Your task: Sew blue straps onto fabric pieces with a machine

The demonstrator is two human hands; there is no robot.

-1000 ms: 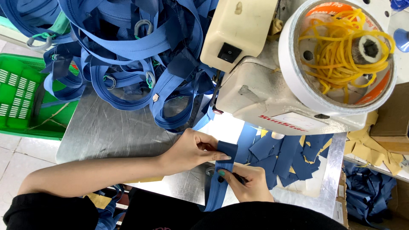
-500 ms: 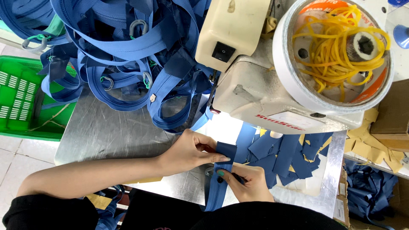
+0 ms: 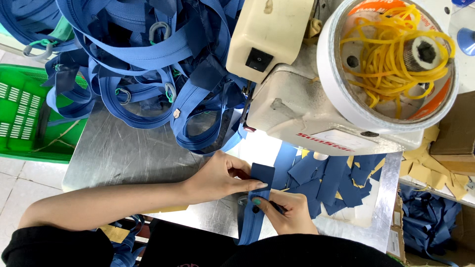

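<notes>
My left hand (image 3: 222,178) fingers press a blue patch (image 3: 261,174) onto the zipper tape (image 3: 250,225); right hand (image 3: 287,212) fingers pinch it. Red label (image 3: 324,142) on the sewing machine (image 3: 297,99), far.

Needle area of the sewing machine (image 3: 316,118) is hidden under the machine head. Blue strap (image 3: 252,217) is cut off at its lower end by the dark sleeve, and partly covered by the left hand (image 3: 217,175) and right hand (image 3: 287,212) (what the right fingertips pinch cannot be made out). Green basket (image 3: 24,123) is cropped by the left edge. Pile of blue zipper loops (image 3: 148,64) runs off the top edge. Cardboard box (image 3: 457,133) is cut by the right edge. Contents beneath the metal table (image 3: 123,158) are mostly obscured.
</notes>
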